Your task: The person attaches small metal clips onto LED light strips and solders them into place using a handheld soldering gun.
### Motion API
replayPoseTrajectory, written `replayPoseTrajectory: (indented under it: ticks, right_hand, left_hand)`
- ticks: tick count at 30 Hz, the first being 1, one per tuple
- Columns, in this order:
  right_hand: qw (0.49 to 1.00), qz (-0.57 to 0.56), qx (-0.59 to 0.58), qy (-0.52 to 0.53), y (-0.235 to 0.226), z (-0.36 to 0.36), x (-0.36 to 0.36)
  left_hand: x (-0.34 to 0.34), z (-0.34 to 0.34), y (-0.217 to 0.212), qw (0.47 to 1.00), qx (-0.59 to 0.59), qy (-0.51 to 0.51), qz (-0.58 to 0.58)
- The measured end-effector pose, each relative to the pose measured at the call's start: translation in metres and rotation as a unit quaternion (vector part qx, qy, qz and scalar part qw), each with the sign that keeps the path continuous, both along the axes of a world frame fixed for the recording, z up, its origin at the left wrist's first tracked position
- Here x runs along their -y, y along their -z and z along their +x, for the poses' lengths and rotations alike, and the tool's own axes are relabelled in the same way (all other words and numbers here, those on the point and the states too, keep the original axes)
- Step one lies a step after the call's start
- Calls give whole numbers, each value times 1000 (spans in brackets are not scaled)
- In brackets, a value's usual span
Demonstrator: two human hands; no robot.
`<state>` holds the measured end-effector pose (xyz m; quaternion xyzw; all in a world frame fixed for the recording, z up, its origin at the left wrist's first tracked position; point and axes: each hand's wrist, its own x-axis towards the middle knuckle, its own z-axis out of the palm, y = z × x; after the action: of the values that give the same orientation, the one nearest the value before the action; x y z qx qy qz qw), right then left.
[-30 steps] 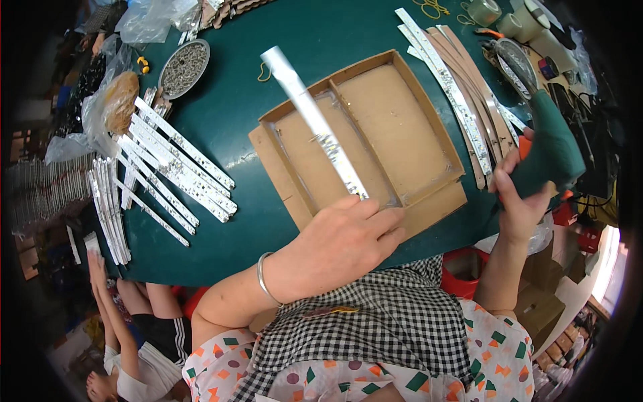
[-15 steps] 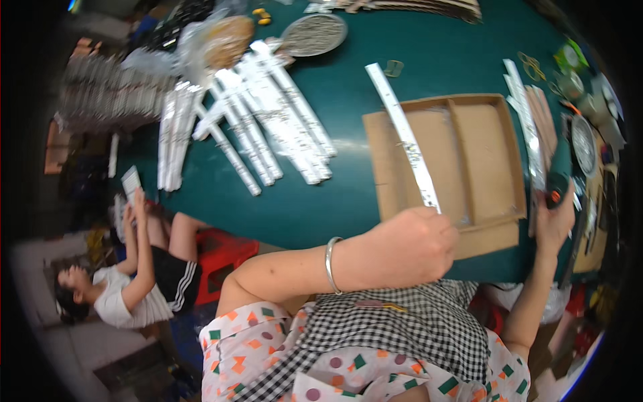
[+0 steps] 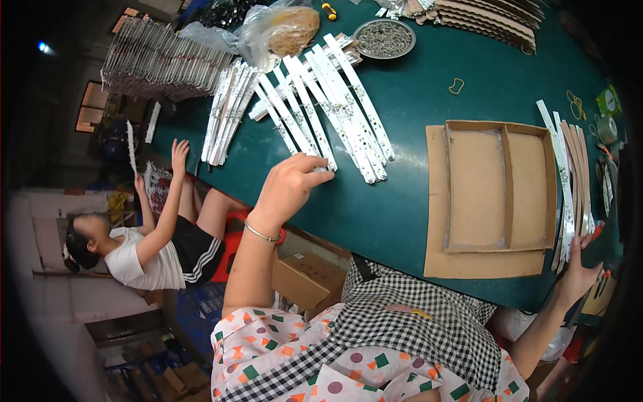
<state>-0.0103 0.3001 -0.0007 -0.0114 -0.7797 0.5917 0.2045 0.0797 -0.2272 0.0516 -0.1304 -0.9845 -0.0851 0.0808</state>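
Observation:
My left hand [image 3: 293, 186] reaches over the near ends of a fanned-out group of white circuit-board strips [image 3: 348, 114], dotted with small components. Its thumb and fingers are closed around the end of one strip, which they partly hide. At the right table edge my right hand [image 3: 577, 273] is beside the near ends of a second bundle of white strips [image 3: 561, 167]. Its fingers curl by a dark green tool [image 3: 605, 253] with red parts, mostly hidden. Between the hands lies a shallow cardboard tray [image 3: 508, 194] with two compartments, no strip on it.
A metal bowl of small parts [image 3: 385, 39] stands at the back, near plastic bags [image 3: 268, 30] and a yellow-black screwdriver [image 3: 328, 10]. Stacked boards [image 3: 164, 57] are at far left. Another person [image 3: 144, 258] sits at left, holding a strip. Wavy brown sheets [image 3: 492, 20] lie behind.
My left hand has gone from the tray, where it held a strip, left to the strip group. That strip is off the tray. My right hand has shifted, its tool now less visible.

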Motion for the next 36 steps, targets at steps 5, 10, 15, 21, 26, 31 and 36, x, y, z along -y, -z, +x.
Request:
replayPoseTrajectory:
  ticks: [5,10,15,21,26,31,36]
  right_hand:
    - [996,-84,34,-12,-12,35,22]
    - [998,-60,-12,20,-32,58,45]
    - [990,-127,-29,-62,-37,76,61]
    - [973,-172,125,-92,-21,96,84]
    - [964,-170,174,-111,-11,115,86]
    - [964,47,168,-201,1,115,67]
    - [981,-48,122,-146,5,105,61]
  left_hand:
    - [13,0,19,999,22,-18,27]
    - [5,-7,11,996,49,-33,63]
    - [-19,-11,-10,998,49,-24,-7]
    - [-115,-88,6,988,-96,35,114]
    - [-163,-143,23,997,-69,7,45]
    - [-169,-163,27,996,17,-46,-79]
    - [-169,-167,30,995,66,-43,-58]
